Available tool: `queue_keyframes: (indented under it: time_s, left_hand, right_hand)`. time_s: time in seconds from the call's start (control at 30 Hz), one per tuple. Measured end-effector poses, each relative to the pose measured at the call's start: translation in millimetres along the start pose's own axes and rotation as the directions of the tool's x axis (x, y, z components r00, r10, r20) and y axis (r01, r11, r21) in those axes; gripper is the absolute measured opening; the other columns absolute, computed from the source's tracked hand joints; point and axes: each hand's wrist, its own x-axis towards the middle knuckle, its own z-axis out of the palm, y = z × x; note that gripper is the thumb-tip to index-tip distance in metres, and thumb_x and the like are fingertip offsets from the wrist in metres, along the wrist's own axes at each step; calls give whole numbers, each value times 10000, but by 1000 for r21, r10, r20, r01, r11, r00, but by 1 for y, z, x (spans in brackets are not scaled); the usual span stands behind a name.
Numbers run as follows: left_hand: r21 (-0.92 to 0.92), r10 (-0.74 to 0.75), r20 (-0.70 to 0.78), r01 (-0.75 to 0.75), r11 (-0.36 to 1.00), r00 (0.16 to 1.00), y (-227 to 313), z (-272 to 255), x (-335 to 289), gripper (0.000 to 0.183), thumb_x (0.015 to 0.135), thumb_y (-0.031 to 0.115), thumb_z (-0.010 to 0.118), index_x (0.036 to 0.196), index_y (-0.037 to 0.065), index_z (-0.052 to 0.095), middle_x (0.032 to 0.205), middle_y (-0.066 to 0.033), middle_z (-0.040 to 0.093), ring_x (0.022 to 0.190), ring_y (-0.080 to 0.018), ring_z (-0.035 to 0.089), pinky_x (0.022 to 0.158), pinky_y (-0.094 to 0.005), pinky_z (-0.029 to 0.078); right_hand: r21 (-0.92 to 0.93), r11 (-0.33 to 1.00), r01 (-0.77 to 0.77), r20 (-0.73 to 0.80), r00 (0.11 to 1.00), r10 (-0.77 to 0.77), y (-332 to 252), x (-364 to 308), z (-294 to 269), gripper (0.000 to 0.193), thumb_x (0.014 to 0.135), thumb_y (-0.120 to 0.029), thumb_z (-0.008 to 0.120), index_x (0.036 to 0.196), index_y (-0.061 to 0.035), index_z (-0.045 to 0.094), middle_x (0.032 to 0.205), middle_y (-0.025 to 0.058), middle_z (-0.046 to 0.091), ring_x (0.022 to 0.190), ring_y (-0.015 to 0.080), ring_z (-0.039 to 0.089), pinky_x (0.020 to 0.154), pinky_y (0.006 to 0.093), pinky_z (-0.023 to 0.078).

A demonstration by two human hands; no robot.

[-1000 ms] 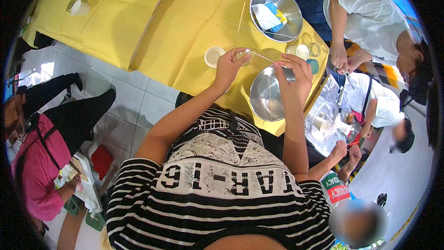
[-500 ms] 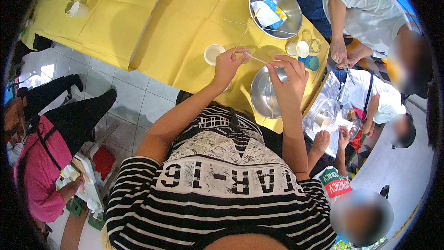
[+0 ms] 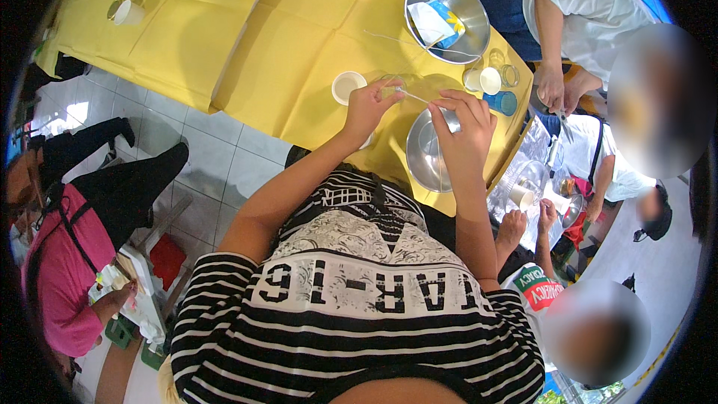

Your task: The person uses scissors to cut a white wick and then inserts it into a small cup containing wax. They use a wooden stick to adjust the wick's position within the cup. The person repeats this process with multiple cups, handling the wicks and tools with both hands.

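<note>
A thin white string (image 3: 416,96) is stretched between my two hands above the yellow-covered table. My left hand (image 3: 370,111) pinches one end of it between thumb and fingertips. The fingers of my right hand (image 3: 465,121) close on the other end, a little to the right. From there a fine strand seems to hang over the small steel bowl (image 3: 425,168) just below. Beside my left hand stands a white cup (image 3: 339,90), and what looks like a clear glass partly shows behind its fingertips.
A large steel bowl (image 3: 481,34) at the far right holds a blue-and-white packet (image 3: 443,24). Near it stand a paper cup (image 3: 490,79), a blue glass (image 3: 502,102) and clear jars (image 3: 509,75). At right, a person holds scissors (image 3: 565,126). The yellow table (image 3: 299,52) stretches left.
A thin stick that rose from my left hand toward the large bowl no longer stands out there. My right hand has shifted slightly left; the string stays between both hands.
</note>
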Motion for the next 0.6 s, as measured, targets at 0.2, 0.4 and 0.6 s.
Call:
queue_keyframes:
  time_s: [0.2,0.4,0.6]
  left_hand:
    - [79,29,18,-30,996,999,-4,-1,1,303,802,200,711,1083,91,679,565,50,238,509,-57,240,458,-253,209]
    - [133,69,11,-70,989,998,-8,0,1,299,799,193,711,1085,110,684,562,43,240,512,-61,241,461,-249,214]
    - [68,29,19,-30,997,999,-8,2,-1,277,798,176,712,1068,116,693,559,49,227,509,-58,222,459,-256,200]
  right_hand:
    - [-18,1000,17,8,1000,-17,1,-1,0,127,718,-163,738,816,-136,661,950,-34,644,878,170,565,776,333,360]
    - [-23,1000,7,24,1000,-6,2,-3,1,126,722,-172,737,816,-136,661,943,-32,643,872,172,567,761,334,362]
    - [-28,1000,10,29,1000,-9,3,-4,0,117,729,-178,736,808,-133,662,941,-32,645,876,169,569,753,332,361]
